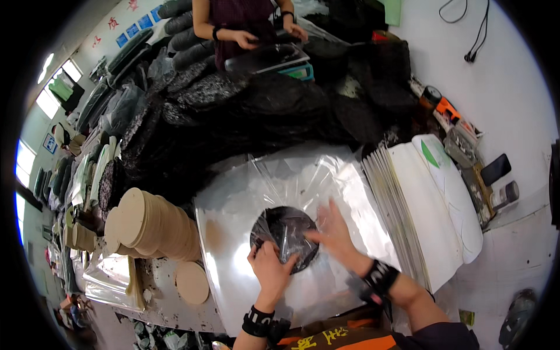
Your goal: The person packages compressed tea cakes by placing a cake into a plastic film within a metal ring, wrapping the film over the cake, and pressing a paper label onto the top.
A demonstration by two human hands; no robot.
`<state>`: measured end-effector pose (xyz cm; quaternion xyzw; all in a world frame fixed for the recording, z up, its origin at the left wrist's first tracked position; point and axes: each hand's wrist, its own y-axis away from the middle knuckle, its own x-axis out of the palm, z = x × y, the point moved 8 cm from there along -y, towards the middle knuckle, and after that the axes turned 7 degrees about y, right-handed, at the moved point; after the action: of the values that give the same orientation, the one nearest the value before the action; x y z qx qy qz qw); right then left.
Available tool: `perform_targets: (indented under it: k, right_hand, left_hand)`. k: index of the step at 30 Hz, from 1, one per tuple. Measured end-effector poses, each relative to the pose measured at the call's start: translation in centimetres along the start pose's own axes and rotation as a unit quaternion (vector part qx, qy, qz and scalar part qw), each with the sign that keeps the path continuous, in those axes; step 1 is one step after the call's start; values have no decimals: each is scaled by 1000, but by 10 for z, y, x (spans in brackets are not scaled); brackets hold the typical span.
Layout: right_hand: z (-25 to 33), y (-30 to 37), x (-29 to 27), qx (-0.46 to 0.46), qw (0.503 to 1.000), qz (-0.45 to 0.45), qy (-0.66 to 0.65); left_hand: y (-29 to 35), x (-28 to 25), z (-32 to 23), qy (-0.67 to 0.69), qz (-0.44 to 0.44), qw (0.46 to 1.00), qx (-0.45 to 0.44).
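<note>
Nearest, two bare forearms with black wristbands (257,322) reach in from the lower edge. The left hand (271,267) rests at the near left edge of a round black disc (286,224), fingers bent and thumb apart; whether it pinches anything, I cannot tell. The right hand (338,233), blurred, is spread at the disc's right edge, one fingertip over it. The disc, glossy with clear wrinkled film, lies on wide, shiny transparent sheets (341,280) covering the middle of the table.

Left of the sheets lie a single tan round board (192,283) and leaning stacks of similar boards (166,227). To the right is a white layered pile (423,204), with a dark phone (496,170) beyond.

Behind the sheets rises a heap of black, plastic-wrapped bundles (245,108). Farther off, a co-worker (242,20) in a dark top handles a shiny black item (268,58).
</note>
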<state>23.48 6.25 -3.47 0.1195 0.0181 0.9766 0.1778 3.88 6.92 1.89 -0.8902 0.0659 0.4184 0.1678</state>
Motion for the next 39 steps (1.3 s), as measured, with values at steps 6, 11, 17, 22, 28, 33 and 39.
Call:
perform_targets:
  k: [6,11,17,22,28,33,39]
  right_hand:
    - [63,39,99,-456,771,155,417]
    - [51,23,85,-339,789,304,414]
    - [41,-30,94,-147,957,214,128]
    - [59,55,112,-393,809,161,406]
    - [26,21,109,-342,755,216,517]
    - [103,-7,13,-264,813,161,493]
    - [145,-121,-331,-161,503,-235,816]
  left_hand:
    - [-4,-42,33,491,-95,865,-42]
    - [-16,-12,2,229,20,967,107]
    - [-9,-5,24,321,-52,939,-111]
    - [-13,-24,6,73,-114,989,66]
    - [-22,-5,-11,138,67,984,93]
    - [-13,14,-10,-60,128,984,112]
    - [-13,27,-19,-44,158,979,123]
